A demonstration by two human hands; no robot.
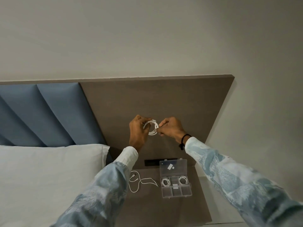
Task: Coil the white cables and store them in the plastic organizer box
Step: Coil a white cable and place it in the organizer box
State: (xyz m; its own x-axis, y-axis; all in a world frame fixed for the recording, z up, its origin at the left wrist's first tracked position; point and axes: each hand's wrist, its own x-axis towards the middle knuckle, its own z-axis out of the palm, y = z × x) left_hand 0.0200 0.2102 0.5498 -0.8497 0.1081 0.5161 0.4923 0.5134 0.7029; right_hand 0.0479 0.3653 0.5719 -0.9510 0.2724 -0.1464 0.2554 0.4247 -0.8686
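White cable coil is up in the air, pinched by both hands. Left hand and right hand are each closed on it. Below, the open organizer box sits on the nightstand, with a loose white cable beside it.

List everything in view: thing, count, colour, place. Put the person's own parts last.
Coiled cable in hand: one, white, held up between both hands.
Loose cable: one, white, uncoiled on the nightstand, left of the box.
Organizer box: one, clear plastic, lid open, on the nightstand.
Stored coils: two, white, back left and back right compartments.
Nightstand: one, grey-brown.
Pillow: one, white, left.
Headboard panels: blue, padded.
Wristband: one, black, right wrist.
Left hand, right hand: both gripping the coil.
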